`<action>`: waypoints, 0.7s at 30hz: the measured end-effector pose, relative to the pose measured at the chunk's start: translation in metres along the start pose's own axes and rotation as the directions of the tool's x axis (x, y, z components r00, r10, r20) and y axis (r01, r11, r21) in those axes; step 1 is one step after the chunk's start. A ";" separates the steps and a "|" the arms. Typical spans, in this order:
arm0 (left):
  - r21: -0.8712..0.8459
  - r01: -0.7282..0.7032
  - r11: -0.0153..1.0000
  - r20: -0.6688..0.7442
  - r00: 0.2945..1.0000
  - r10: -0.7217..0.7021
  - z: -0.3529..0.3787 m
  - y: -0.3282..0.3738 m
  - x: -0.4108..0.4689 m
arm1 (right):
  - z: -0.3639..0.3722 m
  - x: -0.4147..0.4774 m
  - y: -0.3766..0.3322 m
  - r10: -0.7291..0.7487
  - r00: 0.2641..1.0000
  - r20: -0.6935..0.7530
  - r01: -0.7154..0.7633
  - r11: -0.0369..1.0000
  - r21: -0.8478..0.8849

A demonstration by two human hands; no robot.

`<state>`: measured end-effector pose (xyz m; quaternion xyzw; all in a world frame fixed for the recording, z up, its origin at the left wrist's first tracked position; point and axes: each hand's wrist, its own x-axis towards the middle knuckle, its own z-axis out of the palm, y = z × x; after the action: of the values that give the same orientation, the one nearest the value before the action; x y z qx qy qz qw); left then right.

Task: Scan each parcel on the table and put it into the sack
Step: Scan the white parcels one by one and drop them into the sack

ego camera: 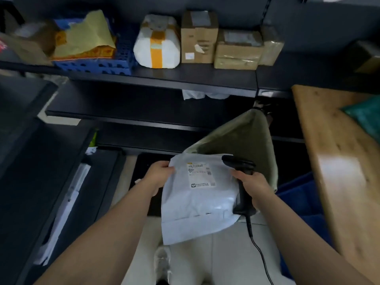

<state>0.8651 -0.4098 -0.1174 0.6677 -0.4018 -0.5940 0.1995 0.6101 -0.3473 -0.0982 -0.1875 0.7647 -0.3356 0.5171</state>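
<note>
My left hand (159,173) grips the upper left edge of a white plastic parcel (197,204), which hangs in the air with its shipping label (200,174) facing up. My right hand (254,188) holds a black corded barcode scanner (239,177) by its handle, its head over the parcel's upper right corner. Just beyond the parcel stands the olive-green sack (244,136) with its mouth open. The wooden table (337,159) runs along the right, with a teal parcel (366,114) at its far end.
Dark shelves (164,79) ahead carry cardboard boxes (198,37), a white taped bundle (157,43) and a blue crate (92,66). More dark shelving stands on the left. A blue bin (304,200) sits between the sack and the table. The scanner's cord (260,254) trails down to the floor.
</note>
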 end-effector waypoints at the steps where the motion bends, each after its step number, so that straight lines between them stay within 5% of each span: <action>1: 0.041 -0.007 0.999 0.024 1.000 0.006 0.002 0.001 0.018 | 0.004 0.011 0.001 0.012 0.999 -0.031 -0.012 1.000 0.005; 8: 0.240 0.007 0.971 0.079 0.997 -0.027 0.019 -0.028 0.133 | 0.021 0.084 0.018 0.104 0.982 -0.157 -0.094 0.993 0.075; 16: 0.342 0.271 0.900 0.057 0.950 -0.308 0.044 -0.094 0.216 | 0.035 0.154 0.051 0.074 0.972 -0.224 -0.064 0.997 0.054; 21: 0.397 0.060 0.916 -0.001 0.998 -0.065 0.047 -0.117 0.222 | 0.048 0.183 0.062 0.023 0.967 -0.254 -0.014 0.999 0.036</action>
<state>0.8487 -0.5016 -0.3546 0.7032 -0.4934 -0.5105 0.0385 0.5849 -0.4349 -0.2756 -0.1272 0.8206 -0.3648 0.4211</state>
